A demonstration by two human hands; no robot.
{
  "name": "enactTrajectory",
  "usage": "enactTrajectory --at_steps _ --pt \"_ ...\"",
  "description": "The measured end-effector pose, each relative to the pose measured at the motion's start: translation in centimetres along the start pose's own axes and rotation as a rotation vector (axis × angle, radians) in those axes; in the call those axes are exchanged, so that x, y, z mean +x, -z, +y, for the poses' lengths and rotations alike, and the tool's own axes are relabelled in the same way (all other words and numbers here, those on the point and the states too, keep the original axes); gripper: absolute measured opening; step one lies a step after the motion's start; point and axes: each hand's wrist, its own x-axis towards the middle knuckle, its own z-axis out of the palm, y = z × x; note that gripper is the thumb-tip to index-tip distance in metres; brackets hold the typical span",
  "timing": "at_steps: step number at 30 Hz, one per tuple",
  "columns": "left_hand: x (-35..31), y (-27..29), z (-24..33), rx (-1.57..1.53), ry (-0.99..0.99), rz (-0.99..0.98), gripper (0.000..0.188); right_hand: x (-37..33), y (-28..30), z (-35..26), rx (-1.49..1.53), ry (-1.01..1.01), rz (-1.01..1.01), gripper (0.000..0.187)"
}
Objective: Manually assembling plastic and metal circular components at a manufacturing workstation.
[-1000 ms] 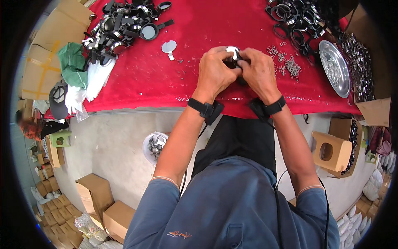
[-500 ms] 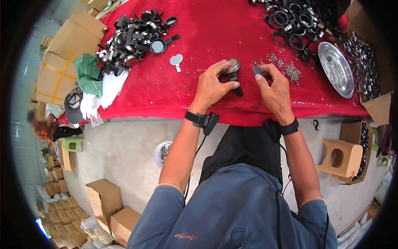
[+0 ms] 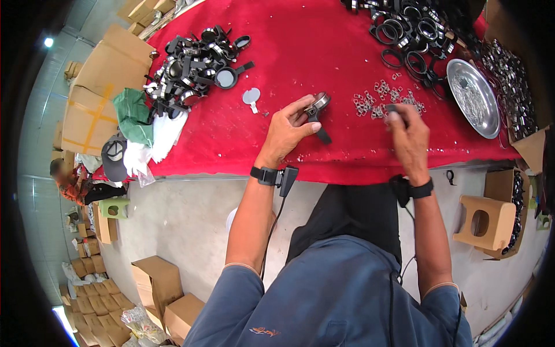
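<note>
Nearest, at the front of the red cloth (image 3: 306, 55), the left hand (image 3: 284, 133) is closed around the ring piece (image 3: 322, 102), thumb pressing against fingers, the round head turned away and the black tail (image 3: 323, 136) poking free to the right, likely so that end can be got at. The right hand (image 3: 411, 136) hangs over the near side of the clips (image 3: 363, 104), thumb and forefinger pinched nearly together on what seems a small dark piece (image 3: 391, 108); blur hides its details. The clips lie loose and spread, probably for easy picking, just beyond those fingertips. Farther off, the left heap (image 3: 188, 68) and right heap (image 3: 435, 39) sit at either side, presumably within reach of one arm each. As for materials, the ring piece joins a bright metal band to matt black; the clips look like thin, shiny bent metal. The grey disc (image 3: 251, 94) is flat and dull, with a short tab. The cloth is specked with pale crumbs. The steel tray (image 3: 489, 128) is oval and glossy, holding fine silvery bits; the right heap shows open black rings.
</note>
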Motion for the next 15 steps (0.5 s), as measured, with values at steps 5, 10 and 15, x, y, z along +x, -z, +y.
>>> enactTrajectory --at_steps 5,10,15 --pt "3.5 6.2 6.1 0.73 -0.293 0.08 0.063 3.0 9.4 7.4 -0.358 -0.054 0.29 0.023" --pt "11.1 19.7 17.9 1.461 -0.628 0.454 0.06 4.0 11.9 10.7 -0.369 -0.154 0.301 0.026" --pt "15.2 21.1 17.6 1.55 -0.5 0.812 0.065 4.1 11.3 10.5 -0.386 -0.113 0.361 0.027"
